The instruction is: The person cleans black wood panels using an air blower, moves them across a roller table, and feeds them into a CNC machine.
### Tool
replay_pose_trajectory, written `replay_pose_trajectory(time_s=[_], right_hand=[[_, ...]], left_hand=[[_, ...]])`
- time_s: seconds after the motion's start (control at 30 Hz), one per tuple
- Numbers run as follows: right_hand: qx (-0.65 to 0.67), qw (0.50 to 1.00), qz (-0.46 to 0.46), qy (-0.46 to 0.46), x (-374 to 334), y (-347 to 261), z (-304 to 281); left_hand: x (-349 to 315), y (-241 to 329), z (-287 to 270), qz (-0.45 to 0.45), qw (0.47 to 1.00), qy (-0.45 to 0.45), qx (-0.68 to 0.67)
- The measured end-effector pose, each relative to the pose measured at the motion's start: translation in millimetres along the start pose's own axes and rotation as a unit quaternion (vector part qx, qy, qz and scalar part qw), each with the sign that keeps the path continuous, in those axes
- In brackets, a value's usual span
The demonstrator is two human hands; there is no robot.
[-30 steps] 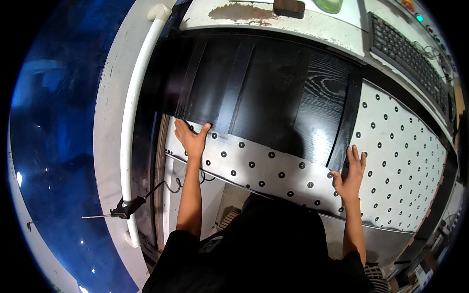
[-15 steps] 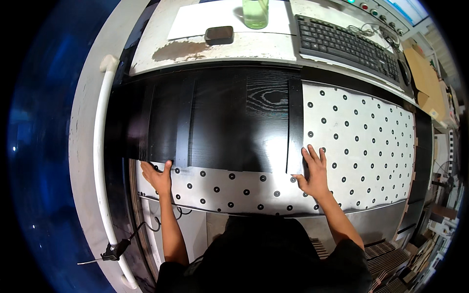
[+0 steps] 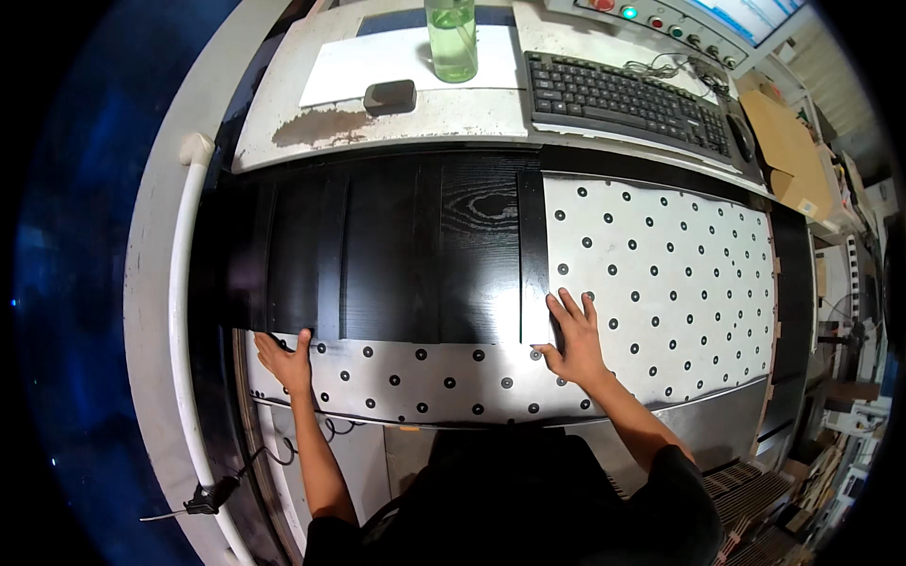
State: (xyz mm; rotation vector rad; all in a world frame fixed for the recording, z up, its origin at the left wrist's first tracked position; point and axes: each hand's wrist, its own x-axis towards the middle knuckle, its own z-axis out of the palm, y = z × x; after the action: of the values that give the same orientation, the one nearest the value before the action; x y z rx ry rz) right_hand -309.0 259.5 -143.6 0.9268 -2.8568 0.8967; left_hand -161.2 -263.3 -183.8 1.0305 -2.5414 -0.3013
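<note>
A black wood-grain panel (image 3: 387, 255) with raised lengthwise strips lies flat on a white bed (image 3: 661, 325) dotted with black round spots. My left hand (image 3: 285, 360) is at the panel's near edge, toward its left end. Its fingers are stretched out, thumb apart, fingertips against that edge. Against the panel's right edge, close to the near corner, rests my right hand (image 3: 578, 341). Its fingers are spread, with the thumb by the near corner. Neither hand wraps around anything.
Beyond the panel, a pale worktop carries a green bottle (image 3: 453, 42), a small black box (image 3: 390, 97) and a black keyboard (image 3: 628, 106). A control panel with buttons (image 3: 654, 21) stands behind. Cardboard (image 3: 788, 156) is far right. A white rail (image 3: 179, 311) runs along the left.
The whole view has shifted, so the scene sits slightly lower and further left. Both hands keep about the same places on the panel's edges, and the panel has not visibly moved on the bed.
</note>
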Motion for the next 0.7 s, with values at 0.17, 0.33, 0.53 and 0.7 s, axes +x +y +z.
replay_pose_trajectory(time_s=[0.17, 0.33, 0.53, 0.7], right_hand=[[-0.017, 1.0, -0.009, 0.006, -1, -1, 0], [-0.024, 0.999, -0.009, 0.025, -3, -5, -2], [-0.037, 0.998, -0.017, 0.052, -7, -17, 2], [-0.044, 0.995, 0.026, 0.091, -17, -30, 10]], left_hand=[[-7, -9, 6, -0.011, 1.0, 0.022, 0.012], [-3, -1, 9, -0.02, 0.999, 0.017, 0.019], [-6, 5, 0, -0.041, 0.999, 0.015, 0.0], [-7, 7, -4, -0.042, 0.999, 0.015, -0.005]])
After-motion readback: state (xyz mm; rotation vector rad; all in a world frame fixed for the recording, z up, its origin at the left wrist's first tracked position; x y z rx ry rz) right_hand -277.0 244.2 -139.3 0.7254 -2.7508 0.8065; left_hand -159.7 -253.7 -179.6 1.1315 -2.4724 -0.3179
